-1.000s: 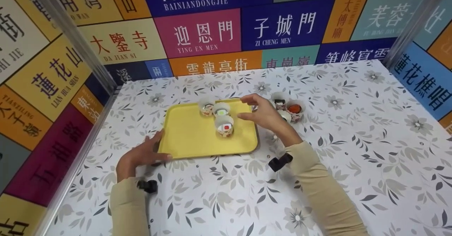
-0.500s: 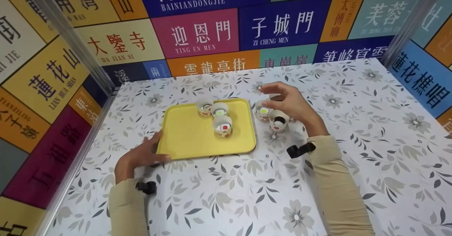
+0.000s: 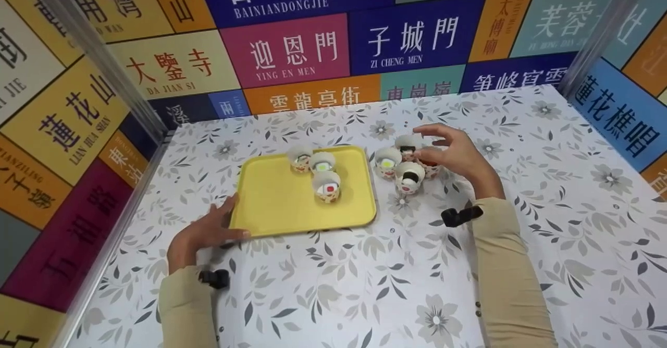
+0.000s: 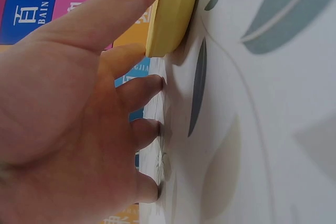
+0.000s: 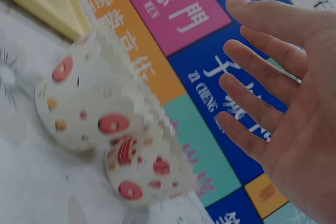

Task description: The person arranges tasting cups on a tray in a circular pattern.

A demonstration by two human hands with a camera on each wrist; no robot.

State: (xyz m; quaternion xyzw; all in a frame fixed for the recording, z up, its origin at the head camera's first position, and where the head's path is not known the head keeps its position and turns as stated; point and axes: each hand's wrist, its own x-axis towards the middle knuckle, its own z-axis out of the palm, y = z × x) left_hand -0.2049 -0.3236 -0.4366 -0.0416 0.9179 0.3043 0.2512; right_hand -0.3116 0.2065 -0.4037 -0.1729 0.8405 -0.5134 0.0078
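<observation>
My left hand point(image 3: 206, 231) rests against the near left corner of a yellow tray point(image 3: 276, 197), thumb along the front rim, fingers at the side. In the left wrist view its fingers are spread and relaxed. Three patterned paper cups point(image 3: 327, 194) holding small sushi pieces stand on the tray's right half. My right hand point(image 3: 458, 152) hovers beside several similar cups right of the tray, fingers apart, holding nothing. Among these are a cup with a yellow-green centre point(image 3: 386, 168), one with a dark band point(image 3: 408, 185), and a partly hidden red-topped piece point(image 3: 430, 163).
A white tablecloth point(image 3: 333, 285) with grey flowers and leaves covers the table. Panels with coloured place names point(image 3: 294, 51) stand behind it and at both sides. A black wrist camera point(image 3: 461, 215) sits on the right sleeve.
My right hand has moved right from above the tray to the loose cups. Two cups now stand closer to the tray, in front of the others. The left hand stays at the tray corner.
</observation>
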